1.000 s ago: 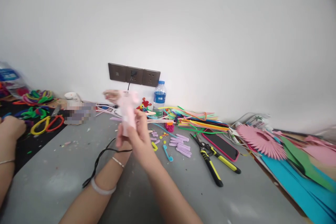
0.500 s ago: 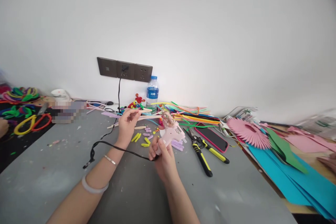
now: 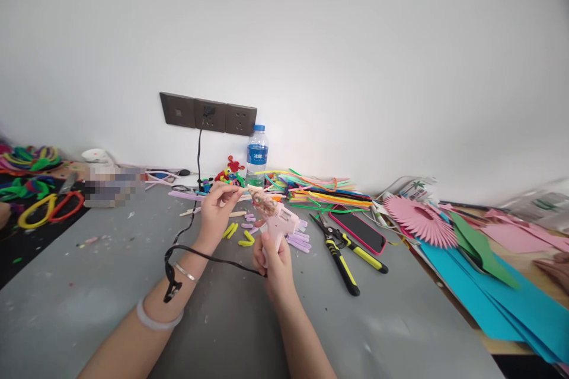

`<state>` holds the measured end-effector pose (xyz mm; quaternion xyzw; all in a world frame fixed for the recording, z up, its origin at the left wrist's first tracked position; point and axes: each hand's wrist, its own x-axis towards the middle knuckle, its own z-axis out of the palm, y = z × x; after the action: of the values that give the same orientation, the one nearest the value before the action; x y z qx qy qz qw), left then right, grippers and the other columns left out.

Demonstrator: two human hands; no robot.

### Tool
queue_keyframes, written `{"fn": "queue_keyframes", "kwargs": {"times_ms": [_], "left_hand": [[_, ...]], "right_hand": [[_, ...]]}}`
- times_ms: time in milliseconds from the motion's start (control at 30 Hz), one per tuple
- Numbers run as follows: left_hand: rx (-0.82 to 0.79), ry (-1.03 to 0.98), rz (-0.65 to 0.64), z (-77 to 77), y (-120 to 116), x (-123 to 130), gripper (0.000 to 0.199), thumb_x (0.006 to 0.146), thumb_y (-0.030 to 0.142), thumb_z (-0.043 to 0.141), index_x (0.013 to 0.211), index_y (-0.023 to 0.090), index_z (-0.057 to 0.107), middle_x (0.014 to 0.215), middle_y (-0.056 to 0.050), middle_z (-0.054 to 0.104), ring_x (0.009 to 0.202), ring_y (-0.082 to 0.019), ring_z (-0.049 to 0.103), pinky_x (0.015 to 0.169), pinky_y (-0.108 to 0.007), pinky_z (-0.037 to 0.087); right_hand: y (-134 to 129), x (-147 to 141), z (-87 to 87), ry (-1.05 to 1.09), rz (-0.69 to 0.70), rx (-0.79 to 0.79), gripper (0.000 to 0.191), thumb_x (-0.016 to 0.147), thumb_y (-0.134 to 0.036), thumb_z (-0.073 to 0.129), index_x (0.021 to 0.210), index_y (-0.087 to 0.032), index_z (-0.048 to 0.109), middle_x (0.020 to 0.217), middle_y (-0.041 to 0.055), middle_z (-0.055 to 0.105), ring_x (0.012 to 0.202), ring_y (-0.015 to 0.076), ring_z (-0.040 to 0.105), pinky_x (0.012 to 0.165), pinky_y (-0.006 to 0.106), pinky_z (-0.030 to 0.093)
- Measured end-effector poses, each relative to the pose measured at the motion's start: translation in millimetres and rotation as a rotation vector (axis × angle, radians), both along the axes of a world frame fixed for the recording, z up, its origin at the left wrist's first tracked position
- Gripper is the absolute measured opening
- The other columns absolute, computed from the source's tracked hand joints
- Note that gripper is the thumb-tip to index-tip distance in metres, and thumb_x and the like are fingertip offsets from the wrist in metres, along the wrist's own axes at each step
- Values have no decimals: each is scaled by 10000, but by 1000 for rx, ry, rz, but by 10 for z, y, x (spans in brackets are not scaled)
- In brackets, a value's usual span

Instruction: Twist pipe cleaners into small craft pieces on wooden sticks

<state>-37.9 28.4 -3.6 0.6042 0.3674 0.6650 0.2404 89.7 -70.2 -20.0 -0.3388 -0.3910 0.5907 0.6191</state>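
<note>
My right hand (image 3: 276, 257) is closed round the handle of a pink hot glue gun (image 3: 284, 222). Its nozzle end looks crusted with mottled residue and points up and left. A black cord (image 3: 222, 259) runs from the handle across my left forearm. Between thumb and fingertips, my left hand (image 3: 217, 210) pinches a small pale beige strip (image 3: 251, 188), partly hidden by the gun. The nozzle is at the strip's free end; I cannot tell whether they touch. Below lie short yellow-green pieces (image 3: 246, 239) and lilac pieces (image 3: 300, 241) of fuzzy pipe cleaner.
Black-and-yellow pliers (image 3: 340, 260) and a pink-edged phone (image 3: 359, 231) lie right of my hands. Behind stand a water bottle (image 3: 256, 157) and a heap of coloured pipe cleaners (image 3: 329, 194). Scissors (image 3: 66, 207) lie far left; blue paper (image 3: 484, 296) lies right.
The glue gun has moved left and tipped so its nozzle meets the area of the strip. My left hand has stayed nearly in place; the cord has swung right.
</note>
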Motion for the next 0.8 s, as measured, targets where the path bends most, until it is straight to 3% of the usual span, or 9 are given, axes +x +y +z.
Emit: {"fn": "queue_keyframes", "kwargs": {"times_ms": [200,467,633,800], "left_hand": [[-43,-31,-54,17,-16,9,98,847,292,693,820,199,709,836,-27,700,775,-158,612,695,-261,466],[-104,-39,-33,-22,-18,9,132,843,331,697,846,201,720,849,-38,729,753,-165,628,708,-270,480],[-58,10,-11,-15,-26,1,110,852,314,695,850,207,718,832,-27,724,747,-158,619,711,-265,481],[29,77,-1,-25,-26,-12,110,879,311,675,864,207,708,861,-29,724,815,-168,653,778,-284,504]], "right_hand": [[-1,-4,24,6,-26,-23,465,834,-598,644,1013,-183,536,489,-128,341,393,41,202,353,161,180],[-6,-2,26,-26,-26,-47,475,833,-608,634,1020,-182,535,488,-128,333,399,45,193,366,171,172],[-17,-15,61,-107,-90,-60,528,784,-646,656,991,-170,553,493,-116,348,409,52,232,379,186,190],[-49,-5,66,-203,-205,-103,431,807,-571,668,950,-173,584,540,-85,388,457,66,288,415,198,225]]}}
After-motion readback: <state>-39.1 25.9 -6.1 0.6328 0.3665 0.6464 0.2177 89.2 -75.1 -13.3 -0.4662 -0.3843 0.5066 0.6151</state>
